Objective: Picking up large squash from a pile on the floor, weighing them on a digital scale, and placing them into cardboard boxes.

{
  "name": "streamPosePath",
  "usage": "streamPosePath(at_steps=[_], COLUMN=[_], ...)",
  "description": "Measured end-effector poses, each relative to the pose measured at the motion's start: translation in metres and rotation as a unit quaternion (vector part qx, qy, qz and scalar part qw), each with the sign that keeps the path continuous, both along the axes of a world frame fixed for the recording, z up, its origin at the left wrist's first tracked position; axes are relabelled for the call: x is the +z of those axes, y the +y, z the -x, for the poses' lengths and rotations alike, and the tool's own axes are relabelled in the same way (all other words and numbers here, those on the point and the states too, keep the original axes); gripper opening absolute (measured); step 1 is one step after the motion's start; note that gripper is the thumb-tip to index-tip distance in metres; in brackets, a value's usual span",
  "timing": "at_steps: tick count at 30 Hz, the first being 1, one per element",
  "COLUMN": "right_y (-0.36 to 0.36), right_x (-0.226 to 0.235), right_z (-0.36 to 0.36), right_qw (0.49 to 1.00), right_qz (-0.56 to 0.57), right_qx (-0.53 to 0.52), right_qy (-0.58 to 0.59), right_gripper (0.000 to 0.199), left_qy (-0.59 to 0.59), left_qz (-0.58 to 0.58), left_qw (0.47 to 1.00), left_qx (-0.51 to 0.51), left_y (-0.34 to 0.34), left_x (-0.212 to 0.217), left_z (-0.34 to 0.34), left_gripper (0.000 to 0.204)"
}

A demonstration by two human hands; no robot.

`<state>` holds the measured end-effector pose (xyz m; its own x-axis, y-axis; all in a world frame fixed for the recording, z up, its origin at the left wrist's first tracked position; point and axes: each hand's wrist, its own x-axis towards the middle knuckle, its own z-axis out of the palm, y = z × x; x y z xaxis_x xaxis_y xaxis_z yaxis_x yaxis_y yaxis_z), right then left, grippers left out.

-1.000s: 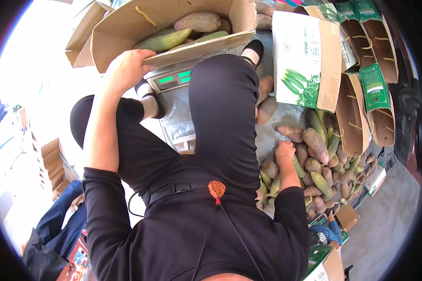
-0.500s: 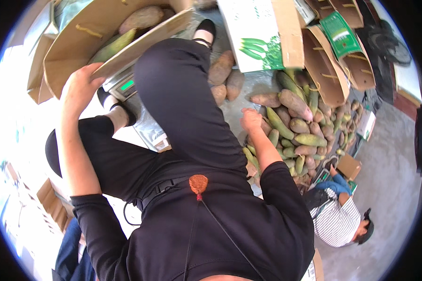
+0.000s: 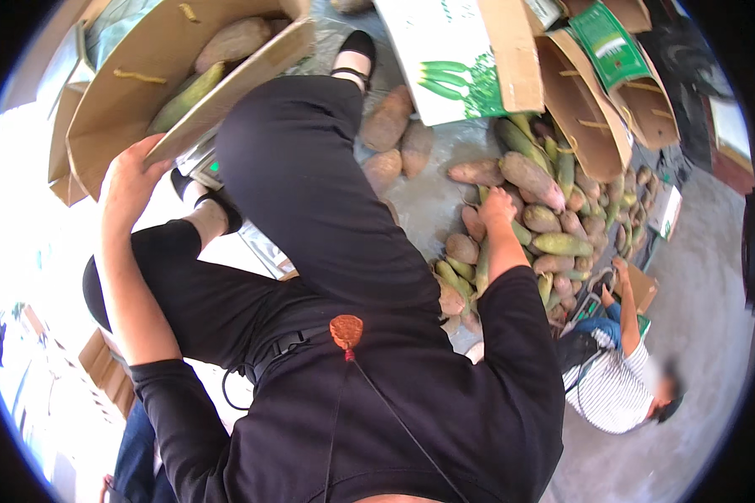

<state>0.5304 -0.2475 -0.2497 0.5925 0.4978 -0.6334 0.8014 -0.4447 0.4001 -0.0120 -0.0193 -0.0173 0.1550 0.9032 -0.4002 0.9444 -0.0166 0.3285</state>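
Grey floor [image 3: 705, 310] bearing a heap of root vegetables [image 3: 571, 224]

Viewed from above, the heap lies chiefly ahead and to the right of the right hand [image 3: 500, 205]. This hand is bent downward among the roots with its fingers drawn together; the tips are hidden, so whether they grip a root or merely touch one cannot be told. Just ahead and to its right lies a stout pink-tipped root [image 3: 533, 180]; to the right of its wrist, a green radish [image 3: 562, 244].

The left hand [image 3: 128, 180] is nearly closed on the near wall of an open brown cardboard carton [image 3: 235, 96], at the end of that wall. Ahead and to the right of this hand, within the carton, rest a brown root [image 3: 233, 44] and a second green radish [image 3: 189, 99]. To its right, a lit green display [image 3: 215, 168] shows beneath the wall.

Handling, by judgement: the roots are probably dense, stiff and fairly heavy for their size. Dusty skins should resist slipping, yet a drop may bruise or crack them. Each is best taken around its thick middle, palm over the top. The carton wall likely flexes; when laden, the carton is better supported from beneath than by this wall or its yellow cord loop [image 3: 140, 77].
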Motion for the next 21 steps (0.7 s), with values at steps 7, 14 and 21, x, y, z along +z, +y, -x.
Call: streamPosePath(at_steps=[7,14,21], right_y=[-0.007,-0.026,-0.021], right_x=[0.011,-0.007,0.014], right_z=[0.009,0.009,0.018], right_qw=[0.998,0.999,0.992], right_qz=[0.066,0.037,-0.079], right_qx=[-0.015,0.016,0.070], right_qy=[0.009,0.006,0.062], right_gripper=[0.071,0.059,0.049], left_qy=[0.041,0.053,0.054], left_qz=[-0.014,0.020,-0.056], left_qw=[0.999,0.998,0.997], left_qx=[0.002,0.024,-0.019], left_y=[0.004,0.002,-0.002], left_x=[-0.009,0.000,-0.009], left_z=[-0.001,-0.007,0.003], left_gripper=[0.034,0.032,0.028])
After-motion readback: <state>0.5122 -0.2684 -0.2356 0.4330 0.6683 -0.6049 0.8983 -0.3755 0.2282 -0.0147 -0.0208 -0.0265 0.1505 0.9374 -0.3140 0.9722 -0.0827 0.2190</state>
